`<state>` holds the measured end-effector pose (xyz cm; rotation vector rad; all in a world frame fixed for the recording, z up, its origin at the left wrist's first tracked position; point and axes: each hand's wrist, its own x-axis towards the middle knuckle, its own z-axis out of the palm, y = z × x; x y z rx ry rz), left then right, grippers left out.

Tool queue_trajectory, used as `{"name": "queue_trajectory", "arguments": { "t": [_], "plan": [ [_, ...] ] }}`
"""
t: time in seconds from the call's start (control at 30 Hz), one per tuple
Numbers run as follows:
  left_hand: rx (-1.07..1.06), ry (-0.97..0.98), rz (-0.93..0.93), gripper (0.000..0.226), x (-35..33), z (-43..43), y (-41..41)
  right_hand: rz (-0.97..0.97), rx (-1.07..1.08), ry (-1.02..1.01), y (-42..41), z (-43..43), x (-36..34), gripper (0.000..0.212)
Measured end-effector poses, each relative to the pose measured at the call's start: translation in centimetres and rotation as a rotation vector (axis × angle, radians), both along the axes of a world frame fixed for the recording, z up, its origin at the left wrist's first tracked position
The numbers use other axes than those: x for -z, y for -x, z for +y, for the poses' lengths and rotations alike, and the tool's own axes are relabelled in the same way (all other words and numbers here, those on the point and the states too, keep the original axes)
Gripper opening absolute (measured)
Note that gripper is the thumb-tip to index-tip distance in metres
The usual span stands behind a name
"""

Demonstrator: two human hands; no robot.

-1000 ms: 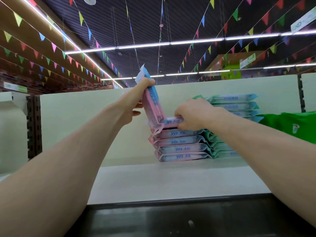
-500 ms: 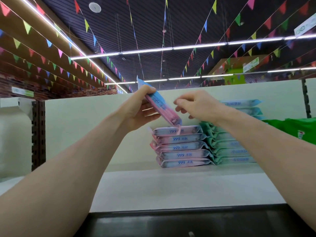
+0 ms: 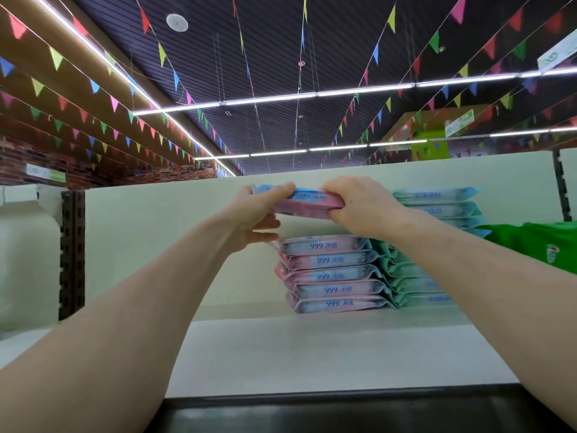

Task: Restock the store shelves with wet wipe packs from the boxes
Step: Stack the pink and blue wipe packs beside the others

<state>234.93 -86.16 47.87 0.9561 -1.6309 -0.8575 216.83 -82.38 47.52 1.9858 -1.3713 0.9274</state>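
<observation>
A pink-and-blue wet wipe pack (image 3: pixel 312 203) lies flat in the air, a little above a stack of several like packs (image 3: pixel 331 275) on the white shelf (image 3: pixel 312 351). My left hand (image 3: pixel 259 214) pinches its left end, thumb on top. My right hand (image 3: pixel 359 207) grips its right end with curled fingers. Right of the pink stack stands a taller stack of teal packs (image 3: pixel 434 210), partly hidden by my right forearm.
A green bag-like item (image 3: pixel 537 245) lies on the shelf at the far right. The white back panel (image 3: pixel 175 245) rises behind the stacks, with dark slotted uprights (image 3: pixel 72 254) at the left and far right. A dark shelf front edge (image 3: pixel 312 410) runs along the bottom.
The pack, first held upright by my left hand alone, has been tipped flat. My right hand left the stack's top pack and took the held pack's right end.
</observation>
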Motion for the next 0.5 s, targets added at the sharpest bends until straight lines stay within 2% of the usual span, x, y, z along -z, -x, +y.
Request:
{"name": "queue_trajectory", "arguments": {
  "t": [0.07,0.17,0.23,0.37,0.43,0.5],
  "plan": [
    [-0.061,0.01,-0.101,0.061,0.3,-0.3,-0.1,0.046,0.055,-0.063,0.1,0.0,0.2,0.013],
    [-0.14,0.045,-0.222,0.054,0.9,-0.6,0.2,0.149,0.205,-0.1,0.1,-0.2,0.6,0.008],
    [-0.18,0.07,-0.279,0.047,1.3,-0.8,0.5,0.202,0.276,-0.15,0.2,-0.5,0.8,0.014],
    [-0.165,0.044,-0.273,0.046,1.6,-0.8,0.9,0.164,0.201,-0.285,0.2,0.6,0.8,0.032],
    [-0.169,0.011,-0.278,0.052,1.5,-0.5,0.8,0.143,0.18,-0.246,0.3,1.2,0.6,0.043],
    [-0.16,-0.037,-0.275,0.048,1.4,-0.3,0.7,0.157,0.216,-0.142,0.5,1.1,0.4,0.036]
  ]
}}
